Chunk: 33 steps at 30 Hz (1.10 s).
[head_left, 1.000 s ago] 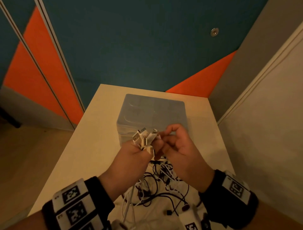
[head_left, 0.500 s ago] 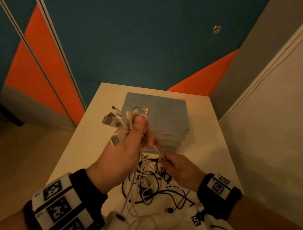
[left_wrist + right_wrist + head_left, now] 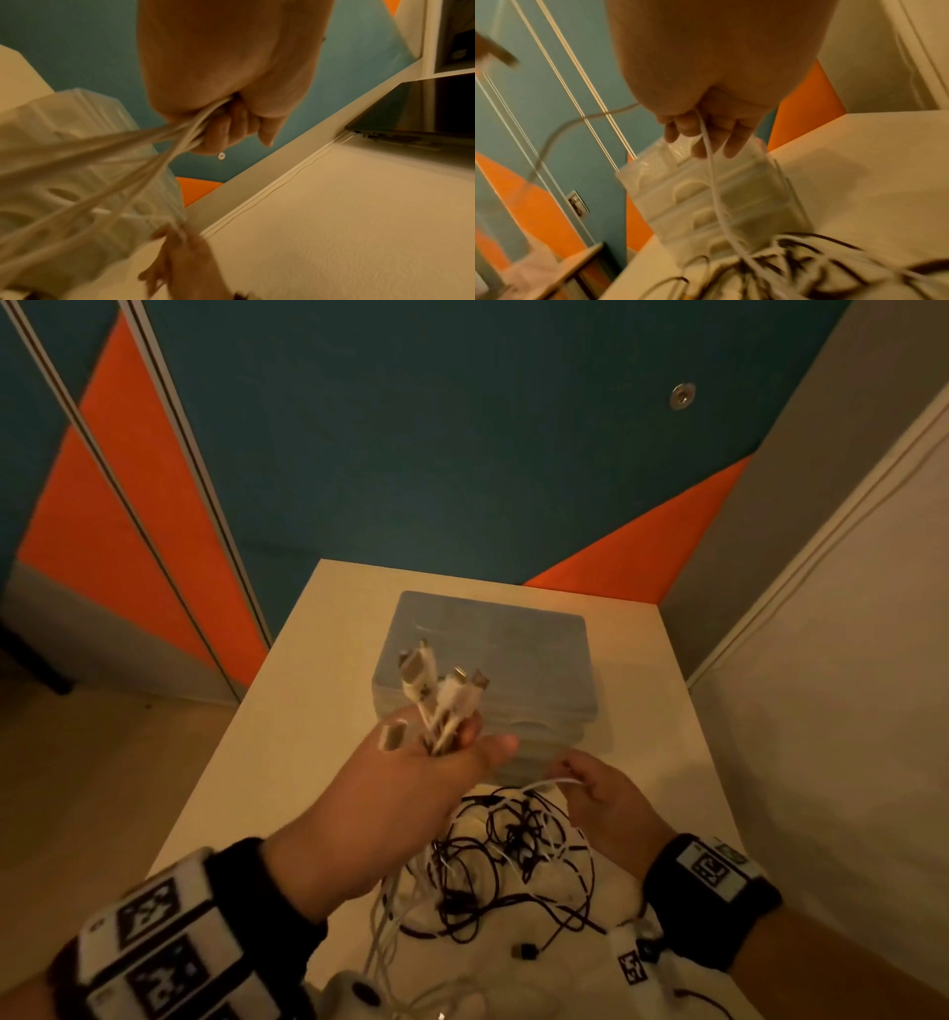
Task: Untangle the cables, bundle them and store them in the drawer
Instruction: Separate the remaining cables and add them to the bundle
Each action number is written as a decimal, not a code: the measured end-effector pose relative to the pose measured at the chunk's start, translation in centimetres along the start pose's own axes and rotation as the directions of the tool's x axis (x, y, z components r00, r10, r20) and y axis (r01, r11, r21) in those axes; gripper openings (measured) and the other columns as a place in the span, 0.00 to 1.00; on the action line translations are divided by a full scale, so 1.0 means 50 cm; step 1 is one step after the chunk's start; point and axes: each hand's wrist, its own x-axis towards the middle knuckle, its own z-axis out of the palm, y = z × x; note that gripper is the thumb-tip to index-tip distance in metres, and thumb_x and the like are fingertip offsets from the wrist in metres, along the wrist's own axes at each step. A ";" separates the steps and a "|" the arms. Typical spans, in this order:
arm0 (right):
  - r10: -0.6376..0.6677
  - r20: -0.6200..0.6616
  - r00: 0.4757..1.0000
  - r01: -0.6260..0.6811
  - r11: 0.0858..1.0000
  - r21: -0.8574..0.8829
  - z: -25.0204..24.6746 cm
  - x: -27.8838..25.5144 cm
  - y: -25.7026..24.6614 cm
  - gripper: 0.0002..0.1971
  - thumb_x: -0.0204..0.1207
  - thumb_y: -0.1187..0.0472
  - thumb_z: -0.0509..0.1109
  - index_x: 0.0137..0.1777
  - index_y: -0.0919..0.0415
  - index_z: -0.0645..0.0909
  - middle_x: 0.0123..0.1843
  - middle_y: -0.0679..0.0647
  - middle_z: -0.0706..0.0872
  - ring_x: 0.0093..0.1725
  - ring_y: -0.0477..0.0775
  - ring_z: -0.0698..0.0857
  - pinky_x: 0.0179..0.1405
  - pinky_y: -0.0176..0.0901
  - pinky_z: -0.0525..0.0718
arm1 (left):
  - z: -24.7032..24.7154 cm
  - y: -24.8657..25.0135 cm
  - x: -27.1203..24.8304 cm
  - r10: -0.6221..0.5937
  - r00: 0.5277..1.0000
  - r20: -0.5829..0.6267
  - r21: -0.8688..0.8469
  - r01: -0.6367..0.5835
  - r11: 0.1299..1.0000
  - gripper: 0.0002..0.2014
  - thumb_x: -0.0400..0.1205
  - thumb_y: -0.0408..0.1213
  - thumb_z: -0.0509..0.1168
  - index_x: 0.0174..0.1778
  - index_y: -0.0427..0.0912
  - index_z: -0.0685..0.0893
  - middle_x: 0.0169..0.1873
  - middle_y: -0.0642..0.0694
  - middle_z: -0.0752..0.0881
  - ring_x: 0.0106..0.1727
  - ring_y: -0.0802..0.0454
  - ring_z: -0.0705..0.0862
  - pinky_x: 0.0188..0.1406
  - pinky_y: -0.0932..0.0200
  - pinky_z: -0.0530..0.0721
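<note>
You raised your left hand (image 3: 411,793) above the table (image 3: 287,726), fingers (image 3: 226,130) clenched round a bunch of white cables (image 3: 441,706), their plugs fanned out over the clear plastic drawer box (image 3: 513,634). Your right hand (image 3: 611,803), lower and just in front of the box, pinched a single white cable (image 3: 711,162) that ran down into the tangle of black and white cables (image 3: 513,855) lying on the table between your wrists. The box's drawers sat closed at the table's far end

White table (image 3: 267,752) bears drawer unit (image 3: 493,654), tangled cables (image 3: 513,860).
</note>
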 end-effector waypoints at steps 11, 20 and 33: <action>-0.171 -0.089 0.981 0.187 0.956 0.224 0.008 -0.011 -0.143 0.25 0.70 0.75 0.66 0.49 0.40 0.73 0.27 0.52 0.69 0.26 0.47 0.68 0.25 0.48 0.68 | 0.054 -0.055 0.016 -0.125 0.989 0.082 0.229 0.103 0.968 0.21 0.82 0.49 0.68 0.24 0.49 0.73 0.15 0.57 0.65 0.19 0.61 0.62 0.21 0.66 0.61; -0.240 -0.008 0.971 0.229 0.918 0.324 0.043 -0.028 -0.131 0.27 0.79 0.70 0.66 0.68 0.41 0.63 0.50 0.65 0.87 0.49 0.62 0.88 0.48 0.57 0.87 | 0.071 -0.029 0.017 0.020 0.997 0.073 -0.138 -0.010 0.990 0.20 0.85 0.29 0.62 0.27 0.48 0.80 0.15 0.60 0.75 0.19 0.66 0.73 0.23 0.74 0.67; -0.080 0.066 0.995 0.088 0.988 -0.129 0.019 -0.023 0.045 0.12 0.86 0.58 0.59 0.49 0.37 0.78 0.36 0.42 0.83 0.37 0.40 0.82 0.38 0.33 0.76 | -0.011 0.039 0.020 0.049 0.998 0.044 -0.403 -0.027 0.915 0.18 0.85 0.52 0.59 0.31 0.47 0.75 0.24 0.48 0.58 0.23 0.52 0.55 0.24 0.54 0.55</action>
